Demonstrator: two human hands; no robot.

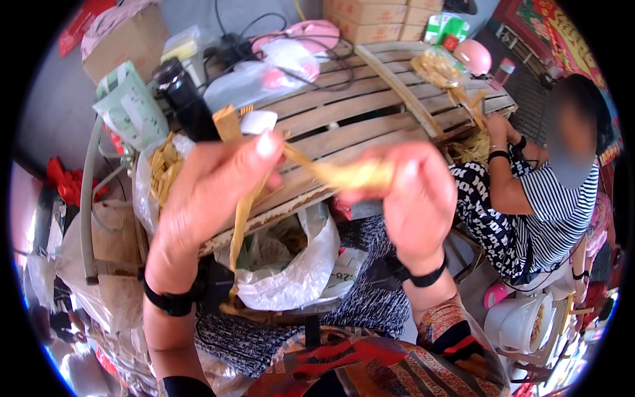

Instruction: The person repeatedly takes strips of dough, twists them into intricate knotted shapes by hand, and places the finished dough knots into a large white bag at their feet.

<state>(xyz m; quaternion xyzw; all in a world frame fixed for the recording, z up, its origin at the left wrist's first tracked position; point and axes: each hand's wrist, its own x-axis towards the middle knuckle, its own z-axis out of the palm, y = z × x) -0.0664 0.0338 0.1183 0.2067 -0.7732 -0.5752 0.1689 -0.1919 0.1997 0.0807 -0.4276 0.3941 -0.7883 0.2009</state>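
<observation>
My left hand pinches a long, pale yellow food-like strip between thumb and fingers. One end of it dangles past my wrist toward my lap. From there the strip runs across to my right hand, whose fingers close around a thicker, bunched part that is blurred. Both hands are raised above the near edge of a slatted wooden table. Below them, a white plastic bag gapes at my lap, its contents partly hidden. Behind my left hand, a yellowish block-like piece rests near a white object.
A black thermos and a green patterned bag stand at left, above a bag of yellow strips. Cables lie across the table's back. At right, a co-worker handles similar strips. A white bucket stands lower right.
</observation>
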